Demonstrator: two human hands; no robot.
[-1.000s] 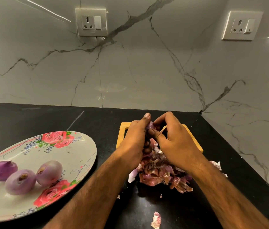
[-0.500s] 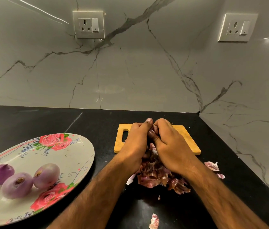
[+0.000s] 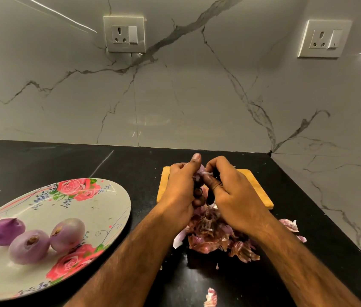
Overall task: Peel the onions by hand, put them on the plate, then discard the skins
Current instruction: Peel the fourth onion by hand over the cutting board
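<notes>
My left hand [image 3: 180, 189] grips a small purple onion [image 3: 200, 172], mostly hidden by the fingers, above the wooden cutting board [image 3: 255, 187]. My right hand [image 3: 230, 191] pinches a bit of skin at the onion's top. A pile of reddish onion skins [image 3: 212, 235] lies on the black counter just below both hands. Three peeled onions [image 3: 29, 244] sit on the rose-patterned plate [image 3: 99, 209] at the left.
The black counter [image 3: 64, 165] ends at a marble wall behind and at the right, with two sockets [image 3: 124, 33] high up. Loose skin scraps [image 3: 210, 296] lie near the front edge and to the right [image 3: 289, 224] of the pile.
Both hands stay together on the onion over the board; the fingers have shifted slightly and the right hand now pulls at a pale strip of skin. The camera tilted a little.
</notes>
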